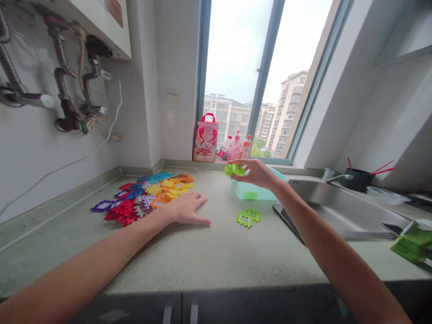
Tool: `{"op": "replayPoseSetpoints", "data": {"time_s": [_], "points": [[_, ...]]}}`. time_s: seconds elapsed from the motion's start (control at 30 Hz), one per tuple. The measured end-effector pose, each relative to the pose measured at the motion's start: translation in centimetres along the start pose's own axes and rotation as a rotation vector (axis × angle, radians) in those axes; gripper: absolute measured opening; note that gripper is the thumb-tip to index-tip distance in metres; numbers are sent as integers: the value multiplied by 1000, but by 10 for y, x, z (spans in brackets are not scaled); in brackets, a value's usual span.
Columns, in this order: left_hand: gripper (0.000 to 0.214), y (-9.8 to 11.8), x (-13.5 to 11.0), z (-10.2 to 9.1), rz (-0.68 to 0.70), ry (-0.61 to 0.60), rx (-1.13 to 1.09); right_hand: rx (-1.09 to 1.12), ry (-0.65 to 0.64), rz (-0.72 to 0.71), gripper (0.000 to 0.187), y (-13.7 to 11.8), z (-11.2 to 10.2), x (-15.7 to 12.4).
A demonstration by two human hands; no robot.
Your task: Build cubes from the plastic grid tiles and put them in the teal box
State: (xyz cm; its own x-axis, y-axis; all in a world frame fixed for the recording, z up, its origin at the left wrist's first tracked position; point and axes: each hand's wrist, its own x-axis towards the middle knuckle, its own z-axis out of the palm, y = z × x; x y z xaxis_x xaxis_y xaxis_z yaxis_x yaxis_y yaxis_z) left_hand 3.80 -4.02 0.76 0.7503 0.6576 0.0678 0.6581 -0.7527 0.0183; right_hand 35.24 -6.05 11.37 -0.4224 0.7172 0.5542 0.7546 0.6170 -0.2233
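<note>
My right hand [255,172] grips several lime-green plastic building pieces [235,170] between thumb and fingers, held above the left side of a pale turquoise bin [241,191]. Something green shows through the bin's front wall. In front of the bin, two more green pieces [245,219] lie overlapping on the counter. My left hand [191,208] rests palm down with its fingers spread, holding nothing. It is beside a heap of linking pieces [145,198] in red, purple, blue, yellow and orange, and my forearm hides part of the near side.
A steel sink [324,207] with a faucet [337,178] lies to the right of the bin. A black pot [359,180] and a green packet [413,242] are further right. On the windowsill stand a pink bag [206,141] and several bottles [235,147].
</note>
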Motion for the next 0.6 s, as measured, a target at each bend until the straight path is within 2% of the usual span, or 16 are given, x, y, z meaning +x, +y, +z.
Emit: {"op": "replayPoseSetpoints", "data": {"time_s": [0.1,0.23,0.4,0.53,0.6], "points": [[116,1,-1,-2,-11,-2,-4,-100,56,85,52,20,-31,28],[116,3,-1,-4,-6,1,-14,-125,-34,269,46,61,-46,46],[118,4,-2,-4,0,7,3,-199,-239,443,42,104,-25,45],[116,3,-2,-4,-1,10,6,-141,-437,633,41,118,-5,40],[116,3,-2,-3,-2,7,4,-124,-486,671,34,120,-1,38]]}}
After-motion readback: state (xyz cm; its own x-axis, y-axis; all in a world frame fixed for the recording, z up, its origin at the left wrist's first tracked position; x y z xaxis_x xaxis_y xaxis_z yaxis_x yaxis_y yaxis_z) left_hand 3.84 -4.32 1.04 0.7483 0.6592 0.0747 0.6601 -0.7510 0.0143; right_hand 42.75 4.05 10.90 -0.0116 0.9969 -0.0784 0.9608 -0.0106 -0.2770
